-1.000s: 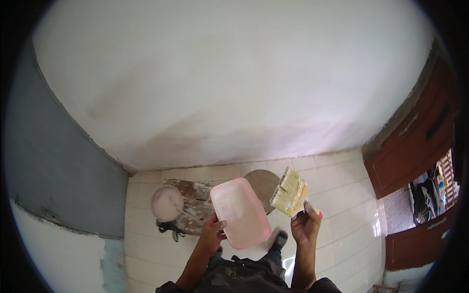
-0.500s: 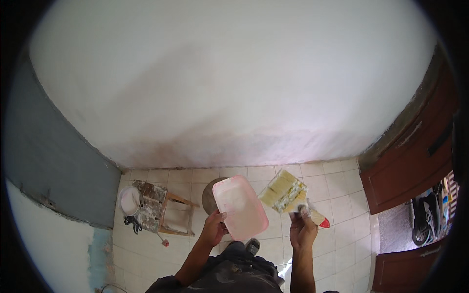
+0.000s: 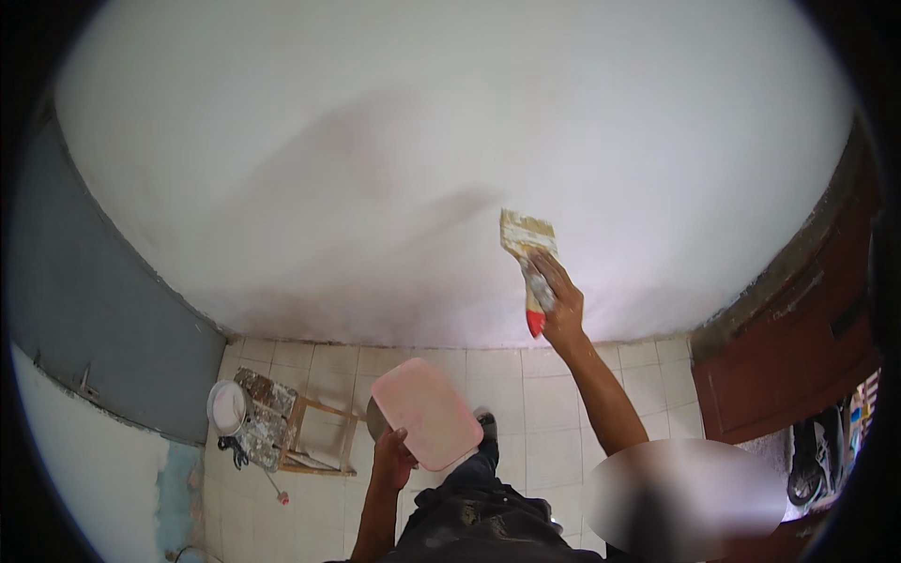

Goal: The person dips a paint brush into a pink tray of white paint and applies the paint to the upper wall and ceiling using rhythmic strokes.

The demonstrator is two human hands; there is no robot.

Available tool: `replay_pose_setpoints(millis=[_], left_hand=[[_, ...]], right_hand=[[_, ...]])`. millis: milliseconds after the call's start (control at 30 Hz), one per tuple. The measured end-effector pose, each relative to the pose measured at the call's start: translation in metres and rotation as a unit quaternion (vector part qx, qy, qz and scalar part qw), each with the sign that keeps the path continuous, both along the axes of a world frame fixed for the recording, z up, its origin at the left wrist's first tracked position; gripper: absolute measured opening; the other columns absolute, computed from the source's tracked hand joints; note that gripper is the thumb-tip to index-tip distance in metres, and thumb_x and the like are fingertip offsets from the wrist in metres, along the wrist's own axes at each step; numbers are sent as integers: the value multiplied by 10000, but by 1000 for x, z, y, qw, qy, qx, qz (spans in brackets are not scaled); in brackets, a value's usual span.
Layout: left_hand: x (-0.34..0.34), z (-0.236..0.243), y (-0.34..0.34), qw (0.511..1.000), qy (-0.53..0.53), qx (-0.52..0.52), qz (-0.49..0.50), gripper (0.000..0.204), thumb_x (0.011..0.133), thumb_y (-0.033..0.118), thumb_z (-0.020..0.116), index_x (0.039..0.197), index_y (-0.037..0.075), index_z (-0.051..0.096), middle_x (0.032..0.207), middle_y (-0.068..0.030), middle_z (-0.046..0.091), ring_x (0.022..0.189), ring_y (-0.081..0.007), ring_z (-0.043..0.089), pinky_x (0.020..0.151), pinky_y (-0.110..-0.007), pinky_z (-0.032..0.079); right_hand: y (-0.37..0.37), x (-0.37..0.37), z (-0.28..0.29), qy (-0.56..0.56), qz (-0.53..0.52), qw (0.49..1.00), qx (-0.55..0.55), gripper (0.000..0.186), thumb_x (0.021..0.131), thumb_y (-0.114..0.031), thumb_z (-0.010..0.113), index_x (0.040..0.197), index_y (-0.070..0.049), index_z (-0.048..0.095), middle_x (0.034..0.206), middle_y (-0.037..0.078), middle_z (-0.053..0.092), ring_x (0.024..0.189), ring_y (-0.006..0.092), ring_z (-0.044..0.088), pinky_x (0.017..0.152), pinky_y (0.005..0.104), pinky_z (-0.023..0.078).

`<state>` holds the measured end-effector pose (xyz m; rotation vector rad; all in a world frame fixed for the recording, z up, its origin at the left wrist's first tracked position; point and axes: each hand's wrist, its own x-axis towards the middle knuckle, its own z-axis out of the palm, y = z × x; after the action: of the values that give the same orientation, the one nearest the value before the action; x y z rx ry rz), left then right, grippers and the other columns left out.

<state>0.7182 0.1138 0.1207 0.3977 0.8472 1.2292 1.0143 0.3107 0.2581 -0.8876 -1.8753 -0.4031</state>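
Observation:
My right hand [image 3: 561, 298] grips a wide paintbrush [image 3: 528, 231] by its pale, red-ended handle, with the arm stretched up in front of the white wall [image 3: 310, 159]. Its bristles point upward and whitish paint coats them; whether they touch the wall I cannot tell. Lower down, my left hand [image 3: 393, 460] holds a shallow pink plastic tub [image 3: 427, 413] by its left edge, tilted. Pale pinkish white fills the tub's inside, though how much paint is in it cannot be made out.
A paint-spattered wooden stool [image 3: 267, 413] stands on the tiled floor [image 3: 554, 450] at the left, with a white bucket [image 3: 227, 407] by it. A round object [image 3: 376, 418] is partly behind the tub. Grey door [image 3: 103, 291] left, brown door [image 3: 788, 338] right.
My right hand has swung the brush up and forward, from beside the tub to the front of the wall. The tub has shifted a little left and nearer to me.

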Motion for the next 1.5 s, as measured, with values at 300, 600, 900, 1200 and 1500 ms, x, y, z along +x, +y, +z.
replay_pose_setpoints(millis=[300, 600, 900, 1200, 1500], left_hand=[[38, -6, 83, 994, 5, -10, 104, 641, 772, 287, 607, 1322, 72, 357, 1209, -100, 512, 1076, -260, 551, 797, -416, 521], [62, -2, 130, 991, 18, -7, 131, 658, 752, 298, 643, 1306, 62, 375, 1183, -85, 529, 1046, -242, 572, 765, -373, 536], [89, -15, 156, 988, -34, 5, 150, 623, 779, 295, 639, 1288, 38, 388, 1175, -86, 540, 1038, -236, 577, 806, -375, 521], [69, -21, 165, 994, -17, 21, 103, 670, 798, 316, 627, 1332, 31, 338, 1296, -92, 451, 1214, -269, 428, 998, -421, 366], [51, -24, 182, 990, 11, 5, 137, 642, 757, 304, 647, 1280, 34, 390, 1180, -81, 536, 1034, -220, 576, 773, -345, 526]], right_hand=[[185, -6, -18, -39, 1, 998, 39, 369, 657, 5, 639, 1025, -24, 623, 1193, 120, 552, 1076, 316, 566, 801, 357, 538], [185, 4, -50, -79, 87, 986, -115, 314, 668, 0, 656, 977, -49, 623, 1100, 84, 599, 984, 254, 611, 732, 336, 557], [198, 28, 109, -9, 66, 996, 52, 390, 620, 9, 687, 999, -54, 622, 1051, 93, 621, 911, 270, 632, 703, 326, 551], [203, -6, -61, -151, 38, 988, 6, 298, 642, -24, 661, 936, -75, 650, 1018, 80, 621, 906, 234, 636, 715, 332, 556], [201, 10, 108, 1, 84, 996, 3, 347, 626, 39, 682, 964, -19, 630, 1025, 129, 626, 874, 289, 645, 683, 317, 546]])
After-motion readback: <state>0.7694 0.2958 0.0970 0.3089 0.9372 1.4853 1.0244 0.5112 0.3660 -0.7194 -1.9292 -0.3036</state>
